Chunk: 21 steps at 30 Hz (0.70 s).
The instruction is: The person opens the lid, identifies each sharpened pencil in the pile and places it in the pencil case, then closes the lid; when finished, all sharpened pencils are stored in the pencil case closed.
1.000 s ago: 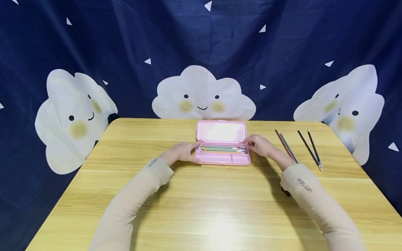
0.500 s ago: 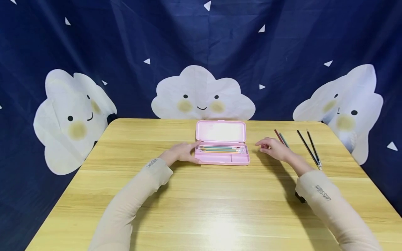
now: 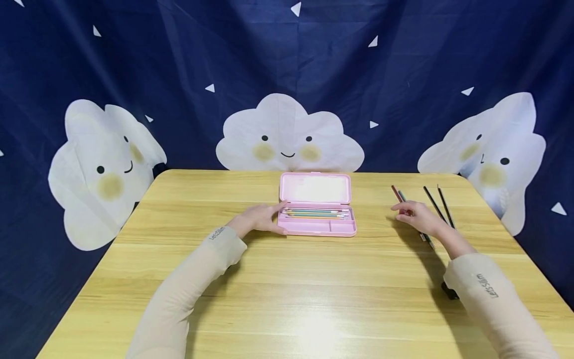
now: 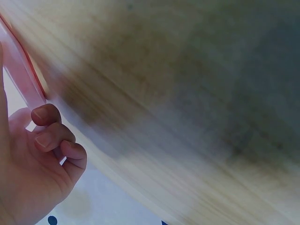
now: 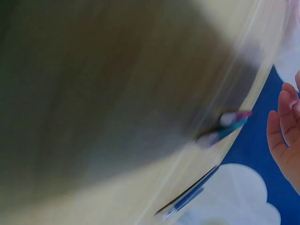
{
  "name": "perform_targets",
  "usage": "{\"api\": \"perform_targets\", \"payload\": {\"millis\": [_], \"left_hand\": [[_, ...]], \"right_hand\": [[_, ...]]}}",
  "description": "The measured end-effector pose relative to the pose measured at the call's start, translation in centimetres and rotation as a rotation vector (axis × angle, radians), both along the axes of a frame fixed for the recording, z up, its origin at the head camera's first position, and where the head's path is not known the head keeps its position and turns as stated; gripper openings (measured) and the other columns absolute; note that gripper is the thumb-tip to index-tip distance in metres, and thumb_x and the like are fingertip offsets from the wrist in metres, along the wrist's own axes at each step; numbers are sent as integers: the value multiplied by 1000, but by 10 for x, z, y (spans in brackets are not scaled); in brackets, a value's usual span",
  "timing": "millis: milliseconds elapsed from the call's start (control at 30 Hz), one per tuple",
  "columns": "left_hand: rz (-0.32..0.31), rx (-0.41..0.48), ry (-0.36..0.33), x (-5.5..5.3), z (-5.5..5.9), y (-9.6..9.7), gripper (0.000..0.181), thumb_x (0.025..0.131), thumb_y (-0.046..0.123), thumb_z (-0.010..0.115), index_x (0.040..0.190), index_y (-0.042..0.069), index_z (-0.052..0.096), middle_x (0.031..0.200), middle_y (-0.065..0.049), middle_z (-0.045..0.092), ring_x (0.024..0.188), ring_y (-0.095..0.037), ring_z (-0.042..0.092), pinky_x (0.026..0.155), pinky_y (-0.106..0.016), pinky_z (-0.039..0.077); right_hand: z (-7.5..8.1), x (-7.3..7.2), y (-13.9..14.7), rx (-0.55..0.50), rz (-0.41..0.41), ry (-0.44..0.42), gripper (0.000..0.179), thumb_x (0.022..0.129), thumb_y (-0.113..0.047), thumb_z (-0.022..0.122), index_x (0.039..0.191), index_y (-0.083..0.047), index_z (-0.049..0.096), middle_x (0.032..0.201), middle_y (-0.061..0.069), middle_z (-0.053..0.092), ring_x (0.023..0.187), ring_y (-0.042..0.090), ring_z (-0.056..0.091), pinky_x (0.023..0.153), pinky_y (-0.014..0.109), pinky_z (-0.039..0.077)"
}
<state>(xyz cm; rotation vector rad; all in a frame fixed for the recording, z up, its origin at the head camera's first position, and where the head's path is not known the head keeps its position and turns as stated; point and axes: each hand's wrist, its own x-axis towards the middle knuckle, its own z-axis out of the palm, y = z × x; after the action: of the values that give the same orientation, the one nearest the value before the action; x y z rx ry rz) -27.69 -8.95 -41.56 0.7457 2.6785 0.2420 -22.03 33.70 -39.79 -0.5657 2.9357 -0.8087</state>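
A pink pencil case (image 3: pixel 305 227) lies with its lid raised at the far middle of the table. Several coloured pencils (image 3: pixel 316 214) fill its back compartment. My left hand (image 3: pixel 258 219) grips the case's left end between thumb and index finger; the other fingers (image 4: pixel 54 136) curl loosely in the left wrist view. Over to the right, my right hand (image 3: pixel 418 218) hovers above a red pencil (image 3: pixel 395 191) and a green pencil (image 3: pixel 401 195), hiding their middles. Its fingers are relaxed with nothing between them, as the right wrist view shows.
Two black pencils, one (image 3: pixel 431 198) left of the other (image 3: pixel 444 200), lie right of the right hand, partly behind its wrist. The wooden table (image 3: pixel 287 284) ends at a dark blue curtain (image 3: pixel 188 60) with white smiling clouds.
My right hand has left the case's right end and moved right to above the red and green pencils. The left hand stays on the case.
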Motion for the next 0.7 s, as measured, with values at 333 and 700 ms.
{"api": "perform_targets", "payload": {"millis": [333,700], "left_hand": [[-9,3,4,0,0,0,101,69,65,64,147,25,14,117,-23,54,91,-24,51,77,-35,43],[-19,16,6,0,-1,-1,100,69,64,64,147,24,16,131,-23,46,104,-27,52,80,-38,44]], "right_hand": [[-2,10,33,-3,-42,147,21,82,4,61,102,11,61,79,11,61,71,8,52,62,26,44],[-4,19,61,-37,-149,115,23,85,3,58,105,15,58,77,10,57,65,-4,41,56,20,38]]}}
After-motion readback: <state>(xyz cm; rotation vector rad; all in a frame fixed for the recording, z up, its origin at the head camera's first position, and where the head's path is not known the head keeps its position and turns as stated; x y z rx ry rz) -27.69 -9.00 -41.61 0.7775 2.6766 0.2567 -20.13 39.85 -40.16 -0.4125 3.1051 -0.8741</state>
